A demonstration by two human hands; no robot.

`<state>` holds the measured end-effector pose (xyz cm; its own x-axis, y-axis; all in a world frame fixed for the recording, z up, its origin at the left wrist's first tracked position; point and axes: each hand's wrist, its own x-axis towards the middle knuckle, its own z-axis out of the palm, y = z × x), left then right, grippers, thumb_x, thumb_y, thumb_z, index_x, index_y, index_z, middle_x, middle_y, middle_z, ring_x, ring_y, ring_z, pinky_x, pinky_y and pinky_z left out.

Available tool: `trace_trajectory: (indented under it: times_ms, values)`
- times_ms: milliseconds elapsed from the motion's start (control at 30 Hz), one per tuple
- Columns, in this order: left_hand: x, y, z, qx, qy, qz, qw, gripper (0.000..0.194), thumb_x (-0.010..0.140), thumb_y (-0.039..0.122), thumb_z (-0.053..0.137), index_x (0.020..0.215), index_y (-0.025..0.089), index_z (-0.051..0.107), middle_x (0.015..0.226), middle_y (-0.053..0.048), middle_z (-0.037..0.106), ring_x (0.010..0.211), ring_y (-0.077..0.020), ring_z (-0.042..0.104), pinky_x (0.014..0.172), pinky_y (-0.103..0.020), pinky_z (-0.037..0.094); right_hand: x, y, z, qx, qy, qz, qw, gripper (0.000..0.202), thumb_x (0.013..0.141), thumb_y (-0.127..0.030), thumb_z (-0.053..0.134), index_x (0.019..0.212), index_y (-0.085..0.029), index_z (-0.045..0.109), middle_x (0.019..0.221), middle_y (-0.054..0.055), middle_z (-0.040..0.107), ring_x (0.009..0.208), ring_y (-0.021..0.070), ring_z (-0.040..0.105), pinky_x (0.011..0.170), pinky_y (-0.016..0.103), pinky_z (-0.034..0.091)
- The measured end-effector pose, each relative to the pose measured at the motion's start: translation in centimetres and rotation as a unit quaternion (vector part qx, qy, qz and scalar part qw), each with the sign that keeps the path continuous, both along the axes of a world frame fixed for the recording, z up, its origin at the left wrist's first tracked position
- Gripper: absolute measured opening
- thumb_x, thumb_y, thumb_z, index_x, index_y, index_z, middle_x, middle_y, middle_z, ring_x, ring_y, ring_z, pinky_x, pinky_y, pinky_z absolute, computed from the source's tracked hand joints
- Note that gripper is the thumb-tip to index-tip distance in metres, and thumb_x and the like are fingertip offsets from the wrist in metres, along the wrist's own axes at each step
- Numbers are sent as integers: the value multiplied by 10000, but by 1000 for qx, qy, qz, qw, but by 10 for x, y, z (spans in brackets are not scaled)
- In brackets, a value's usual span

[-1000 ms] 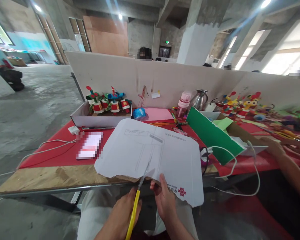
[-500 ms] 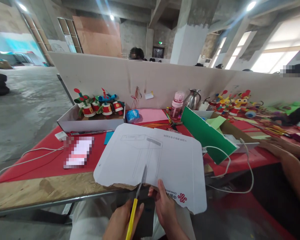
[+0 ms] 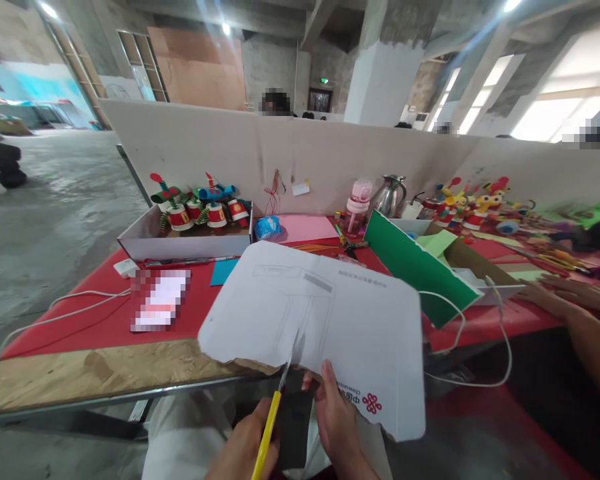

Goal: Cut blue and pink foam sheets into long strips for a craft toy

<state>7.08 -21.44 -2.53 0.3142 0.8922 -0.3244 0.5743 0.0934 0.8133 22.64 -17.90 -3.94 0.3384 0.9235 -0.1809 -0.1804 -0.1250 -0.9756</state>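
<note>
L hand [image 3: 247, 437] gripping yellow-hdl scissors [image 3: 267, 437], blades at near edge of white printed cardboard sheet [image 3: 375, 333]. R hand [image 3: 336, 423] pinching that edge, thumb on top. Sheet's just fwd of both hands. Beyond: green-sided box [image 3: 413, 270] fwd-R, white box [image 3: 185, 248] w/ toys [image 3: 179, 219] fwd-L, steel jug [image 3: 391, 195] farther back.

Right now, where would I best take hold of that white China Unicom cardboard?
Probably by the right edge of the white China Unicom cardboard, coming from the right, thumb above, fingers beneath: it is thin and flat, and that edge lies away from the yellow-handled scissors in the left hand. The right hand already grips the lower edge.
</note>
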Motion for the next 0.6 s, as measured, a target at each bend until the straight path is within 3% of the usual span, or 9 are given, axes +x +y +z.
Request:
trace_trajectory:
  times_ms: [133, 333, 467, 600]
  values:
    - [-2, -2, 2, 44, 10, 7, 999, 192, 855, 241, 401, 982, 202, 539, 799, -30, 655, 752, -177, 646, 717, -244, 485, -10, -7, -4, -26, 93, 25, 995, 381, 786, -607, 573, 631, -266, 642, 651, 45, 695, 648, 239, 662, 692, 360, 549]
    - [-9, 1, -2, 52, 61, -3, 997, 260, 927, 366, 340, 923, 201, 541, 844, -73, 690, 779, -204, 671, 719, -269, 485, -11, -14, -16, -28, 63, 46, 997, 463, 815, -662, 534, 595, -267, 633, 674, 44, 702, 710, 243, 669, 788, 361, 523]
    - [-7, 2, -10, 29, 139, 12, 990, 281, 943, 367, 328, 971, 208, 559, 838, -82, 721, 801, -233, 705, 688, -275, 472, -11, -15, -10, -41, 45, 58, 996, 501, 794, -708, 523, 577, -268, 621, 681, 51, 704, 731, 250, 670, 796, 355, 517]
    - [-1, 1, -14, 9, 125, 49, 991, 274, 944, 353, 362, 945, 214, 598, 811, -49, 739, 845, -214, 726, 669, -224, 478, -14, -18, -5, -39, -2, 39, 998, 535, 823, -695, 495, 524, -265, 604, 646, 42, 694, 685, 235, 654, 783, 331, 516]
